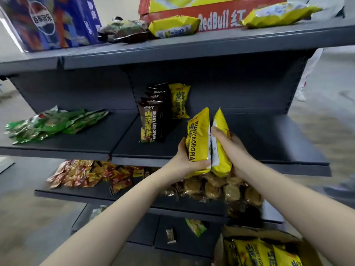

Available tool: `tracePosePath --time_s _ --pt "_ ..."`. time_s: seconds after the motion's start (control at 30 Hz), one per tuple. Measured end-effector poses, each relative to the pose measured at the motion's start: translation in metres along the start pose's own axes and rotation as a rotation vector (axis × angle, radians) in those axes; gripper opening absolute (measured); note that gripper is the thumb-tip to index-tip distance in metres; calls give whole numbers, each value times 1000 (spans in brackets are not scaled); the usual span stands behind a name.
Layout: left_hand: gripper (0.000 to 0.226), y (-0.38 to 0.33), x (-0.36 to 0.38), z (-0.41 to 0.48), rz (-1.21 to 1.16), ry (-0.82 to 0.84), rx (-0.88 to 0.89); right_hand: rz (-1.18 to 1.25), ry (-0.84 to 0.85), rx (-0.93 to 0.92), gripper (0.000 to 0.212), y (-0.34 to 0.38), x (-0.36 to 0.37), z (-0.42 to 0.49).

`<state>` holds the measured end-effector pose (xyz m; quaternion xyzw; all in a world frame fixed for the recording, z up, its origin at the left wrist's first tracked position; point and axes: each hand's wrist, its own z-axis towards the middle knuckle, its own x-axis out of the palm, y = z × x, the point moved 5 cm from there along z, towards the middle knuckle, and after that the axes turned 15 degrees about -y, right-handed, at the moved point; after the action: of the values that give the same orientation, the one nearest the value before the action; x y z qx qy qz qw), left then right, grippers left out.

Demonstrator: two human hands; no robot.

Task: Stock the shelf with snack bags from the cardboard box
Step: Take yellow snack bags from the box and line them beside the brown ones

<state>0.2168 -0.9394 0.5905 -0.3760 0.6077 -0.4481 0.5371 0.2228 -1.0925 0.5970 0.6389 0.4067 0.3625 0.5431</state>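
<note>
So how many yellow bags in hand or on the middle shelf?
3 yellow bags: one in the left hand, one in the right hand, one on the middle shelf beside the brown bags. Others may hide behind.

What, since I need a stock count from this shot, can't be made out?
Head view:
- Cardboard box: cut by the bottom edge; its bag count is hidden.
- Brown bags: the front one hides those behind.
- Yellow bag in the right hand: turned edge-on, print unreadable.
- Small packet on the lowest shelf: too small to read.
</note>
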Motion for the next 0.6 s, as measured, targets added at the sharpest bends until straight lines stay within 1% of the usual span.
tracePosePath --time_s 0.03,0.13,0.2,0.27,0.33,0.5,0.6 --pt "131 3 -6 7 3 -36 11 -9 -15 -23 37 5 6 6" --pt "107 9 -22 32 66 -136 67 -31 -29 -101 39 18 25 26" --pt "99 10 -32 51 130 -234 115 -64 -31 -151 41 26 36 41" --pt "99 9 -39 71 195 -318 166 -108 -57 -175 54 32 43 58" --pt "100 9 -43 89 242 -361 205 -155 -88 -195 64 37 50 76" --pt "103 12 -50 137 340 -461 246 -236 -138 -216 74 44 71 116" --pt "97 15 -46 163 290 -447 220 -213 -144 -196 73 43 85 136"
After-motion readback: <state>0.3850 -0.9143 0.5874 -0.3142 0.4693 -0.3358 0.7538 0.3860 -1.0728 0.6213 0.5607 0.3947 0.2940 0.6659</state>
